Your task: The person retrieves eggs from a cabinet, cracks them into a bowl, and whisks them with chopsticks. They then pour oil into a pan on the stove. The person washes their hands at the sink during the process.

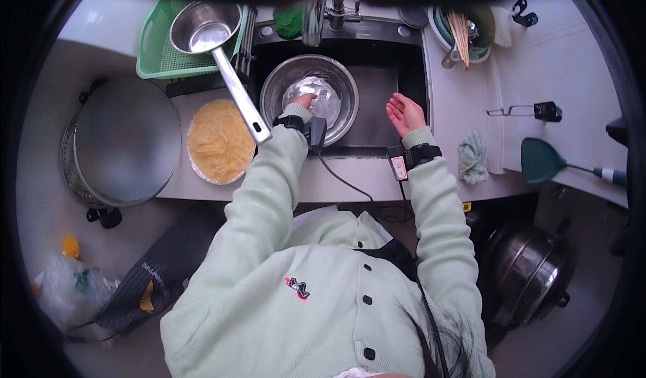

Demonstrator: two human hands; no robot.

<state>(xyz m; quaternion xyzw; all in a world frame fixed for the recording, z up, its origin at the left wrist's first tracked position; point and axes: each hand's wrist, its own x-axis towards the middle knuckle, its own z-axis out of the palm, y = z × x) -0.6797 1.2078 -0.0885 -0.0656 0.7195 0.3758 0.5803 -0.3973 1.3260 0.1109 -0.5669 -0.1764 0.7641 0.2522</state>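
A round steel bowl [348,87] stands in the left half of the dark sink [380,85]. Inside it is something clear and shiny, water or clear plastic; I cannot tell which. My left hand [305,101] reaches over the bowl's near left rim, its fingers mostly hidden inside, so their grip does not show. To the right of the bowl, over the sink, my right hand [405,114] is held palm turned up, fingers loosely stretched and nothing in them. Left of the bowl, a plate of pale yellow shredded strips [220,141] sits on the counter.
A steel ladle [235,92] lies across a green basket [156,48], its handle reaching near my left sleeve. Behind the sink stands the faucet [336,16]. A large pot [128,142] is at left; a cloth [472,157] and green spatula [544,160] lie at right.
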